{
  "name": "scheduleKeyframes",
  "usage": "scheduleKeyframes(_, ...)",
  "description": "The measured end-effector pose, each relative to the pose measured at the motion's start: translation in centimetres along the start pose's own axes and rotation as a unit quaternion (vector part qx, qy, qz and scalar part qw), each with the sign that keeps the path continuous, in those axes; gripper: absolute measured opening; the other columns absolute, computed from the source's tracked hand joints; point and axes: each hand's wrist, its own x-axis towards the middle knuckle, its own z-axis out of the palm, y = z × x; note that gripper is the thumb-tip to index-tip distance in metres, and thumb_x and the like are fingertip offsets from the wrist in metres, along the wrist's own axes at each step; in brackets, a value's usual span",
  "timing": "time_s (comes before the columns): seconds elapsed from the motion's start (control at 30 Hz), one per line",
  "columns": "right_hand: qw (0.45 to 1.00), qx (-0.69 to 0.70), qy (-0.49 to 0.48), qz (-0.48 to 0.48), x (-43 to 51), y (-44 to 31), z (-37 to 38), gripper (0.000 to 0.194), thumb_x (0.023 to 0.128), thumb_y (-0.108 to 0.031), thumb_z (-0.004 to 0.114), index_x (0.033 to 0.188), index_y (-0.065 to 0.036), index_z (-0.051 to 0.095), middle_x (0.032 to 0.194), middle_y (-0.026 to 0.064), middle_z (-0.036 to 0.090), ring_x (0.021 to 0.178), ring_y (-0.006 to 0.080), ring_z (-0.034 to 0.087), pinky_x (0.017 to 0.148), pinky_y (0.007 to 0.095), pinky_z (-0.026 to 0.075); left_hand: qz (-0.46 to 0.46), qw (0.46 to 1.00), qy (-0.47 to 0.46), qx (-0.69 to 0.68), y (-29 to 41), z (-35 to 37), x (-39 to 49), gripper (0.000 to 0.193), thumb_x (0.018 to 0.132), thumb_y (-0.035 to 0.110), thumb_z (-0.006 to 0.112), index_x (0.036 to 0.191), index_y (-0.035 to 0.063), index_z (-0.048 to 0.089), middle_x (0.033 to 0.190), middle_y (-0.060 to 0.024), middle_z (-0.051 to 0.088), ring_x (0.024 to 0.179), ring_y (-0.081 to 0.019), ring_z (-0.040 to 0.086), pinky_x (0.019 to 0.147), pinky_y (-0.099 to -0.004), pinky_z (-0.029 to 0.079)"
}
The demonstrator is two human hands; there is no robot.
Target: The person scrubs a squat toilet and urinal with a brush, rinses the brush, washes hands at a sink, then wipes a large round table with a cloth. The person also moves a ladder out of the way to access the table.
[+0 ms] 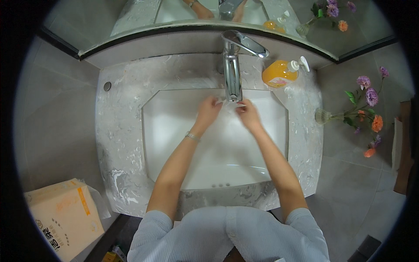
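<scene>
Over the white washbasin (209,170), just under the spout of a chrome single-lever tap (233,78), both of my hands are at work. My left hand (209,110), with a metal-banded bracelet or watch (192,136) on the wrist, pinches one side of a thin whitish sheet (220,100). The other side is between the fingertips of my right hand (250,115). Blur and the white basin behind it hide what the sheet is made of. The tap lever points to the right, and I cannot tell whether water runs.
An orange soap pump bottle (278,73) stands right of the tap on the marbled counter (122,131). Artificial-looking flowers rise from a glass vase (322,116) at the right edge. A round metal cap (107,86) lies left. A tissue pack (65,216) sits lower left; a mirror (137,16) spans the back.
</scene>
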Motion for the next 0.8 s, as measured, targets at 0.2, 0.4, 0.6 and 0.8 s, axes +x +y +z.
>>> scheduleKeyframes(0.2, 0.984, 0.01, -0.169, -0.058, 2.3, 0.3, 5.6, 0.039, 0.07, -0.013, 0.071, 0.104, -0.001, 0.055, 0.104, 0.012, 0.055, 0.1, 0.025, 0.051, 0.083, 0.0349, 0.041, -0.027, 0.974, 0.018, -0.222, -1.3, -2.9, 0.1, 0.021, 0.079, 0.017, 0.06, 0.089, 0.0011, 0.049, 0.074, -0.0091, 0.052, 0.067, -0.016, 0.047, 0.064, -0.027, 0.04)
scheduleKeyframes(0.4, 0.979, 0.009, -0.203, -0.037, 3.5, -3.0, 2.8, 0.043, 0.072, -0.013, 0.071, 0.112, -0.006, 0.057, 0.101, 0.0112, 0.062, 0.093, 0.0224, 0.058, 0.08, 0.0332, 0.044, 0.097, 0.978, -0.088, 0.162, -2.5, -4.3, -0.3, 0.034, 0.077, 0.02, 0.06, 0.105, 0.002, 0.053, 0.087, -0.0133, 0.058, 0.08, -0.02, 0.056, 0.072, -0.0303, 0.044)
scheduleKeyframes(0.6, 0.98, 0.105, -0.169, -0.012, 3.0, -1.8, 4.1, 0.036, 0.074, -0.012, 0.068, 0.107, -0.003, 0.058, 0.097, 0.0128, 0.062, 0.091, 0.0228, 0.058, 0.081, 0.0328, 0.045, -0.117, 0.973, -0.197, 0.004, -5.7, -4.6, 1.7, 0.04, 0.073, 0.011, 0.06, 0.111, -0.0008, 0.052, 0.099, -0.013, 0.061, 0.088, -0.022, 0.06, 0.075, -0.0317, 0.047)
scheduleKeyframes(0.8, 0.973, -0.194, -0.121, 0.002, 2.9, 2.8, 3.3, 0.035, 0.074, -0.016, 0.063, 0.107, -0.004, 0.057, 0.093, 0.0209, 0.061, 0.09, 0.0315, 0.058, 0.077, 0.0372, 0.045, -0.241, 0.856, -0.117, -0.442, -4.2, -4.1, 0.6, 0.043, 0.076, 0.003, 0.052, 0.119, -0.0004, 0.045, 0.099, -0.0099, 0.06, 0.084, -0.0196, 0.06, 0.069, -0.0321, 0.051)
